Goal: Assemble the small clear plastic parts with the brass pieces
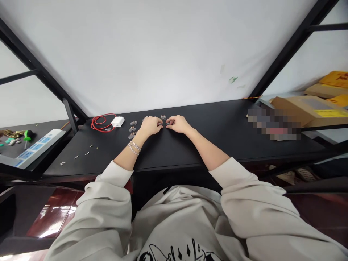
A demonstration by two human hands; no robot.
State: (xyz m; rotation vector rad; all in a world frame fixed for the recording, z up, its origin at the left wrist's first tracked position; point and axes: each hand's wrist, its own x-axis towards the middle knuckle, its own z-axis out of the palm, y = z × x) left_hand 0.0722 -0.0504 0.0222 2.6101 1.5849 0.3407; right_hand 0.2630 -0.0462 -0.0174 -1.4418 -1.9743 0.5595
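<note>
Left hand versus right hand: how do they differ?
The left hand has silver bracelets at its wrist; the right hand has a bare wrist. Just outside the left hand lie small clear parts, none outside the right hand. Both rest curled on the black table, fingertips nearly meeting.

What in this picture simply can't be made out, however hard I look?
- Head view, whatever sits between the left hand and right hand: the hands cover it, and it is tiny.
- Head view, the small clear parts beside the left hand: too small to identify.
- Head view, the item by the cardboard boxes: blurred by a pixelated patch.
- Head view, the pale bits on the black table's left: too small.
</note>
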